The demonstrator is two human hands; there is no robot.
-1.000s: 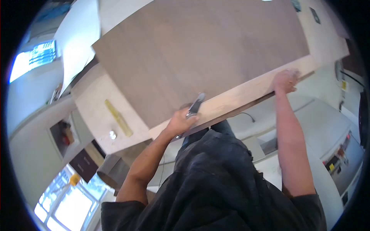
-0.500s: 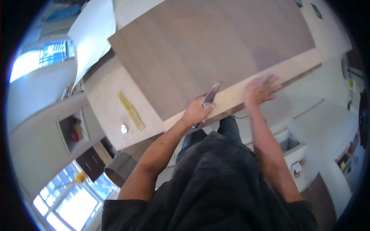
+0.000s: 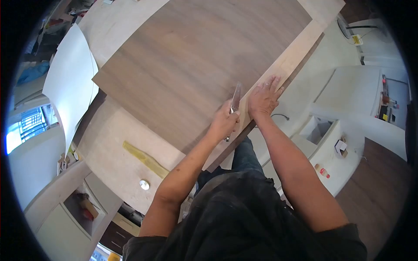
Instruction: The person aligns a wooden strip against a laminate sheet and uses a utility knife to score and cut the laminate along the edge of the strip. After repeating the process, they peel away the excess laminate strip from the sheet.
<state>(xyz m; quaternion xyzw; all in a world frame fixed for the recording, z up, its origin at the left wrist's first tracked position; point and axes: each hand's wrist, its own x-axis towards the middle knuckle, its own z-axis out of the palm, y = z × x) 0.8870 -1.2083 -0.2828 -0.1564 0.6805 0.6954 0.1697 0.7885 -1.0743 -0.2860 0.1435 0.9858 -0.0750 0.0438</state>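
Observation:
My left hand [image 3: 224,123] is wrapped round the handle of a knife [image 3: 235,99], whose shiny metal blade points away from me over a large brown wood-grain sheet [image 3: 191,65]. The handle's lower end pokes out beneath my fist. My right hand [image 3: 262,101] lies flat, fingers spread, on a pale wooden strip [image 3: 291,55] that runs along the near edge of the sheet. Both hands are close together, and the blade stands just left of the right hand's fingers.
The sheet lies on a pale worktable [image 3: 109,124]. On its left part are a yellowish strip [image 3: 144,158] and a small round whitish object [image 3: 144,185]. A curved white sheet [image 3: 69,82] hangs at the far left. An open drawer box [image 3: 317,129] and a small bottle [image 3: 322,171] are to the right.
My view has turned, so the sheet and table appear rotated. My right hand, blurred earlier, now rests still on the strip, nearer my left hand. The knife stays in my left hand.

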